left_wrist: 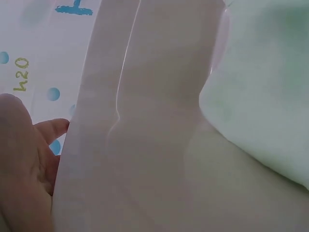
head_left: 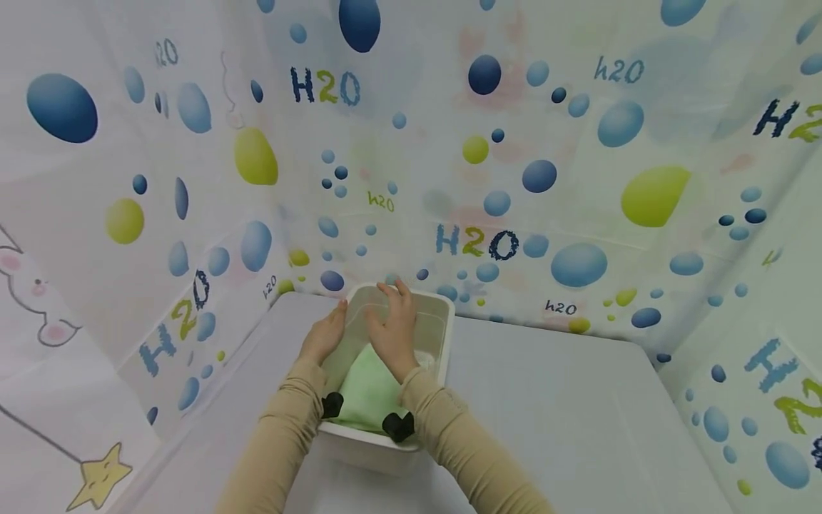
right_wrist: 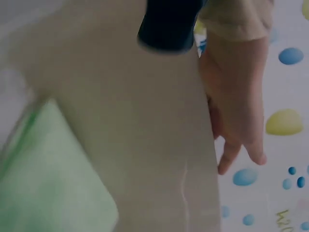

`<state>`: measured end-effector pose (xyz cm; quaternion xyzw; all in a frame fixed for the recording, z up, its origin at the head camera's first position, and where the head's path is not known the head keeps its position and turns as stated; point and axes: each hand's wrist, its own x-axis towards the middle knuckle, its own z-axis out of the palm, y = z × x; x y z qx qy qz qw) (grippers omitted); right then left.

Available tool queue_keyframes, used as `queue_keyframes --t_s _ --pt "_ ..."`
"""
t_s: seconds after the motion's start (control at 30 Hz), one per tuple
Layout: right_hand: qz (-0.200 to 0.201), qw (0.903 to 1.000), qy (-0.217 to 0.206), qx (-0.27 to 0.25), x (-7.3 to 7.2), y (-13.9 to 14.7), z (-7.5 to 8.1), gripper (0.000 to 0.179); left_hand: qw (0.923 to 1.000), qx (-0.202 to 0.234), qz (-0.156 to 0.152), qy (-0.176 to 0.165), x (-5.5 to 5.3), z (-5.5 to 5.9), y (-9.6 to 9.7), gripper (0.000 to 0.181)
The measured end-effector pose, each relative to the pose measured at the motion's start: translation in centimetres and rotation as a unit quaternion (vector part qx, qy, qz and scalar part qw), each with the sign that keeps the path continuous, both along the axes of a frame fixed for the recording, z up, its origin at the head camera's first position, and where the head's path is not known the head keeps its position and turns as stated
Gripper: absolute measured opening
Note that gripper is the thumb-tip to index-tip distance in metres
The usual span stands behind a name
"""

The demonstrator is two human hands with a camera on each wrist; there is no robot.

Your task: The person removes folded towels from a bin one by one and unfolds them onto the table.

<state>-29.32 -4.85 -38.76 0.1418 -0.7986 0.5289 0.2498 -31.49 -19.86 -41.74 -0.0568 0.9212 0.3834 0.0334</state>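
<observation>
A white plastic bin stands on the table, with a pale green cloth inside. My left hand is beside the bin's left rim, fingers extended forward. In the left wrist view, part of a hand appears past the bin wall. The right wrist view shows my left hand beyond the rim, its fingers partly hidden by the wall. My right hand overlaps the bin's interior in the head view, fingers and thumb spread and holding nothing. Below it, the cloth shows a folded edge.
Black wrist cameras hang over the bin's near end. Beside the cloth inside lies a clear, shiny patch. A white-covered table surrounds the bin, and a curtain printed with blue and green drops closes off the back and sides.
</observation>
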Motion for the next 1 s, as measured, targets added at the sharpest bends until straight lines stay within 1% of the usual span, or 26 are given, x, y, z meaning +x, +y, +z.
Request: queue_keyframes --t_s 0.07,0.13,0.2,0.27,0.37,0.53,0.67,0.77,0.87,0.93,1.0 --pt "-0.001 0.9999 -0.009 -0.014 -0.3 -0.3 -0.9 0.037 1.0000 -0.006 0.002 0.006 0.0 -0.2 0.0 0.073" --pt "-0.010 0.9995 -0.019 -0.023 -0.7 -0.5 -1.6 0.036 0.9999 -0.007 0.003 0.007 -0.1 -0.3 0.0 0.073" --pt "-0.022 0.9983 -0.041 -0.034 -1.1 -0.5 -2.3 0.036 0.9999 -0.015 -0.001 0.007 -0.2 -0.5 0.0 0.073" --pt "-0.028 0.9962 -0.069 -0.045 -1.6 -0.6 -2.8 0.038 0.9998 -0.021 0.003 0.004 -0.2 -0.6 0.0 0.073" --pt "-0.027 0.9932 -0.099 -0.055 -2.2 -0.6 -3.3 0.040 0.9995 -0.029 0.009 0.002 -0.4 -0.6 -0.2 0.073" --pt "-0.031 0.9933 -0.105 -0.038 -3.1 -0.6 -3.6 0.041 0.9995 -0.027 0.013 0.002 -0.5 -0.5 0.0 0.077" --pt "-0.033 0.9945 -0.099 0.000 -3.5 -0.6 -4.0 0.043 0.9994 -0.031 0.014 0.001 -0.4 -0.5 0.1 0.079" --pt "-0.023 0.9940 -0.095 0.049 -3.5 -0.7 -4.3 0.048 0.9993 -0.032 0.017 0.001 -0.1 -0.4 -0.1 0.077" --pt "-0.011 0.9885 -0.093 0.119 -3.3 -0.9 -4.5 0.052 0.9994 -0.031 0.017 0.003 0.1 -0.2 -0.2 0.073" --pt "-0.004 0.9819 -0.094 0.164 -3.3 -1.0 -4.6 0.055 0.9995 -0.025 0.022 0.003 0.1 -0.1 0.0 0.073" --pt "-0.002 0.9765 -0.093 0.194 -3.3 -0.9 -4.8 0.054 0.9995 -0.020 0.023 0.004 0.1 -0.2 0.2 0.073"
